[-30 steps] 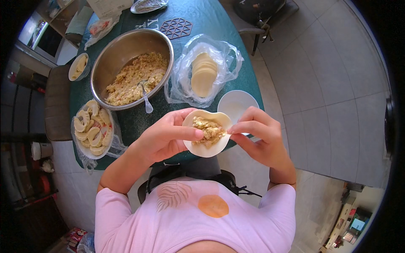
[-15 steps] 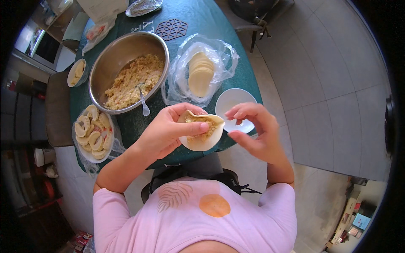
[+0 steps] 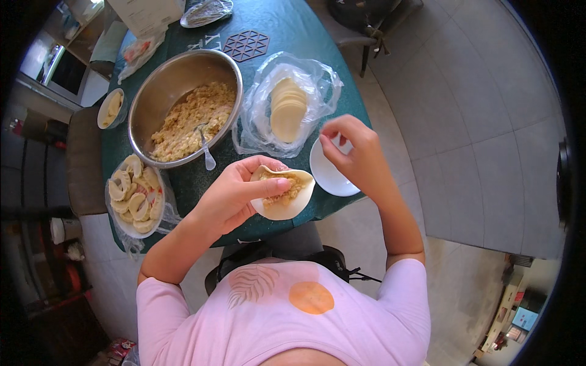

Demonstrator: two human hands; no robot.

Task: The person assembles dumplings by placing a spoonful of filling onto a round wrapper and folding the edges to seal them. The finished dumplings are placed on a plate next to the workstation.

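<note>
My left hand [image 3: 235, 188] holds a round dumpling wrapper [image 3: 282, 209], slightly folded, with its thumb resting on the pale minced filling [image 3: 296, 185] inside. Over a white bowl [image 3: 332, 180] at the table's edge hovers my right hand [image 3: 357, 152]. Its fingers are curled, thumb and forefinger tips drawn together, with nothing visible in them. What the bowl contains is hard to make out. Beyond my hands, a stack of wrappers [image 3: 287, 113] lies on an opened clear plastic bag [image 3: 253, 125]. A large steel bowl [image 3: 139, 91] contains more filling and a spoon [image 3: 209, 157].
Folded dumplings [image 3: 137, 204] fill a plate at the left, with plastic under it. A small bowl [image 3: 119, 116] stands by the steel bowl. Farther back on the green table [image 3: 299, 30] are a dark lattice trivet [image 3: 245, 46], a wrapped dish [image 3: 206, 12] and a white box [image 3: 146, 15].
My right hand has moved away from the wrapper, up and over the white bowl, and its fingers have drawn together. The left hand with the wrapper has shifted slightly left.
</note>
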